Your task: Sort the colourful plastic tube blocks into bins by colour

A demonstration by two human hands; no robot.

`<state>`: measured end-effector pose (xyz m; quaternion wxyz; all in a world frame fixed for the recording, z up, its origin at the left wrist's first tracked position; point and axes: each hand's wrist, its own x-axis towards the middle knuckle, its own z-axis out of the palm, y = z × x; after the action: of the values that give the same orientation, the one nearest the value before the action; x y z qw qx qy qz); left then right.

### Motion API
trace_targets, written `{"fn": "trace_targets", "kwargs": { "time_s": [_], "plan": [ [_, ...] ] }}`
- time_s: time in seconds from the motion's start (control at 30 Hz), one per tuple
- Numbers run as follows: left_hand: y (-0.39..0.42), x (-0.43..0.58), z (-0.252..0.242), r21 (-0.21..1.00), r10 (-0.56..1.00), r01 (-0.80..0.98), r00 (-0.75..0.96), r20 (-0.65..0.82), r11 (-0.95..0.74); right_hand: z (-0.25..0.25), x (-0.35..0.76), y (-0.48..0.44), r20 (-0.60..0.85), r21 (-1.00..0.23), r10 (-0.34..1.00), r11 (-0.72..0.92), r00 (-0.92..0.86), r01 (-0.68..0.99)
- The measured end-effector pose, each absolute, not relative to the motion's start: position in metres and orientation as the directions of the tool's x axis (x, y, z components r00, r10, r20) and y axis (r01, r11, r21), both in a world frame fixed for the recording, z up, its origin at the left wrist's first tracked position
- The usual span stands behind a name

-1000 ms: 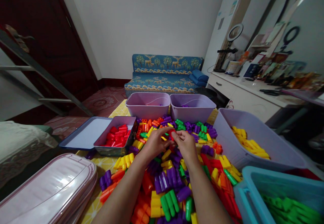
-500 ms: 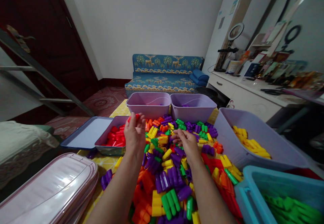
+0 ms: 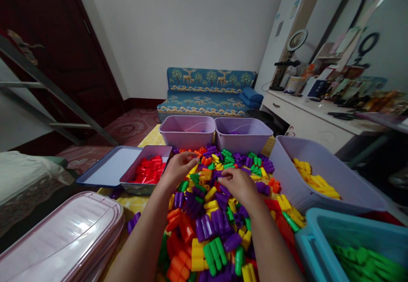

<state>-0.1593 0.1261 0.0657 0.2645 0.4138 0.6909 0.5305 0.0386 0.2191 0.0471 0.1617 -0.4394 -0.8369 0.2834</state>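
My left hand (image 3: 181, 168) reaches over the left part of a pile of plastic toy building pieces (image 3: 210, 226), its fingers stretched out and nothing visible in them. My right hand (image 3: 238, 183) is low over the middle of the pile with curled fingers. A bit of red (image 3: 219, 185) shows by its fingertips; what they hold, if anything, is hidden. The pieces are purple, yellow, green, orange and red. Beside my left wrist stands a rectangular tin (image 3: 137, 188) with red pieces (image 3: 149, 169) inside.
Two lilac bins (image 3: 187, 138) stand behind the pile. To the right are a larger lilac bin (image 3: 283, 167) with yellow pieces and a blue bin (image 3: 318, 231) with green ones. Stacked pink lids (image 3: 70, 235) and the tin's lid (image 3: 108, 167) lie left.
My left hand has moved right from above the tin to the pile, and the red piece it held no longer shows in it. My right hand has dropped slightly towards the pieces.
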Motion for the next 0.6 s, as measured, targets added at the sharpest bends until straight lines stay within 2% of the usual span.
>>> {"fn": "trace_targets", "kwargs": {
  "time_s": [0.03,0.1,0.2,0.27,0.37,0.5,0.6],
  "plan": [
    [0.123,-0.161,0.065,0.858,0.895,0.484,-0.441,0.069,0.172,0.051,0.041,0.216,-0.006,-0.555,0.815,0.479,-0.579,0.68],
    [0.115,-0.164,0.065,0.663,0.941,0.701,-0.338,-0.014,0.262,0.056,0.044,0.211,-0.053,-0.468,0.787,0.525,-0.615,0.711],
    [0.109,-0.163,0.064,0.536,0.95,0.786,-0.281,-0.136,0.309,0.056,0.045,0.209,-0.099,-0.408,0.752,0.567,-0.652,0.716],
    [0.111,-0.16,0.06,0.546,0.959,0.788,-0.247,-0.142,0.284,0.051,0.043,0.21,-0.109,-0.416,0.736,0.576,-0.668,0.704],
    [0.119,-0.155,0.047,0.603,0.976,0.769,-0.195,-0.095,0.213,0.04,0.038,0.214,-0.094,-0.495,0.728,0.557,-0.679,0.667],
    [0.13,-0.148,0.029,0.691,0.986,0.708,-0.158,-0.046,0.146,0.027,0.031,0.216,-0.039,-0.667,0.745,0.477,-0.666,0.572],
    [0.136,-0.142,0.021,0.771,0.992,0.637,-0.101,0.074,0.007,0.021,0.024,0.216,-0.013,-0.825,0.732,0.377,-0.681,0.42]
  ]
}}
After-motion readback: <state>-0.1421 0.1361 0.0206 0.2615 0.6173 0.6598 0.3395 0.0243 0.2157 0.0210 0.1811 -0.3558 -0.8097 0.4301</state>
